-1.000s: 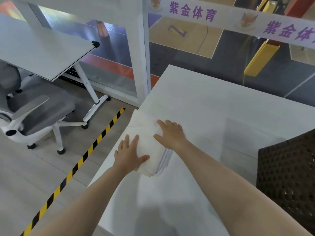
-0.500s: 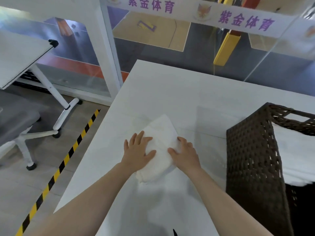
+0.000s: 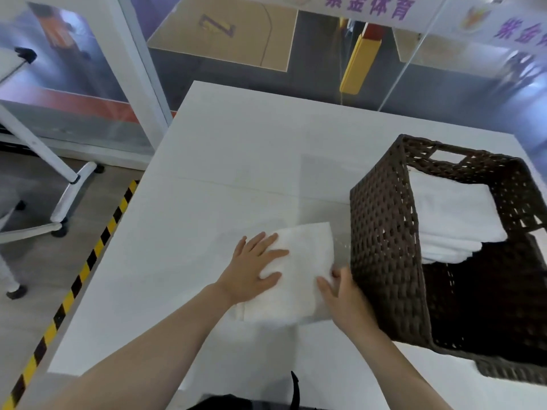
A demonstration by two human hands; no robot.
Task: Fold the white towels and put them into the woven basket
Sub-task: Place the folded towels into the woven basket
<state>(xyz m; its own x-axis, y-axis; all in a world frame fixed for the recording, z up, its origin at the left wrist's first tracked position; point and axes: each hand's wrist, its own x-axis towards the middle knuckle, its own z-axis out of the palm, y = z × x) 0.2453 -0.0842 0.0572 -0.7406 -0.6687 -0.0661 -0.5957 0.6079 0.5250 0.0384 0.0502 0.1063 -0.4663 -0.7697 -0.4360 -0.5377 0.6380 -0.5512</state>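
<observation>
A folded white towel (image 3: 299,273) lies on the white table (image 3: 236,161), just left of the dark brown woven basket (image 3: 384,232). My left hand (image 3: 254,269) rests flat on the towel's left part with straight fingers. My right hand (image 3: 343,294) holds the towel's right edge, thumb on top, close against the basket's wall. Inside the basket sit folded white towels (image 3: 450,223) in a stack toward its far side.
A glass wall with a white post (image 3: 139,63) stands behind the table. Yellow-black tape (image 3: 88,261) runs along the floor to the left. Beyond the tape are the leg of another table (image 3: 59,170) and a chair base (image 3: 35,229).
Both hands have carried the folded towel from the table's left edge rightward to the basket's side. The view has swung right, and the whole basket now shows.
</observation>
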